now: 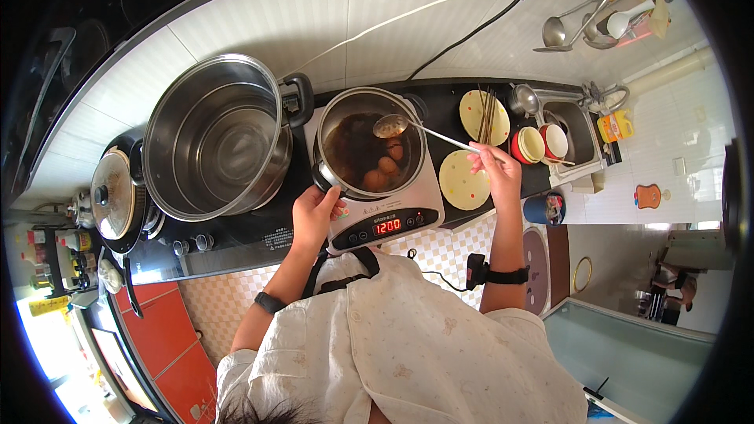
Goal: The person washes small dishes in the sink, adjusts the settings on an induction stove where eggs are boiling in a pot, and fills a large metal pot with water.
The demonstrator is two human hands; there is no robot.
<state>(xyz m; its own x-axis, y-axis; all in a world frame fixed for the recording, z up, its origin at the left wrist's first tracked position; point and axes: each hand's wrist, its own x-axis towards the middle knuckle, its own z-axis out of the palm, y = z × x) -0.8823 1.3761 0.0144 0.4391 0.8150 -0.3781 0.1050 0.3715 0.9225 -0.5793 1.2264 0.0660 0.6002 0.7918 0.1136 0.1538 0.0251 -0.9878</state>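
Observation:
A steel pot [421, 156] of dark brown liquid stands on an induction cooker [433, 203] with a lit display. Several brown eggs [387, 165] lie in the liquid, on the pot's right side. With my right hand [499, 179] I hold the handle of a slotted metal spoon [390, 126], whose bowl is over the pot beside the eggs; whether it touches the liquid I cannot tell. My left hand [313, 215] grips the pot's black side handle [321, 177] at its near left edge.
Left of the cooker stands a large steel pot [154, 147], with a lidded pan [112, 188] beyond. To the right are dotted plates [464, 181], one bearing chopsticks [488, 115], stacked bowls [530, 144] and a sink [580, 129]. Ladles [554, 32] hang on the wall; a power cord [465, 35] runs behind.

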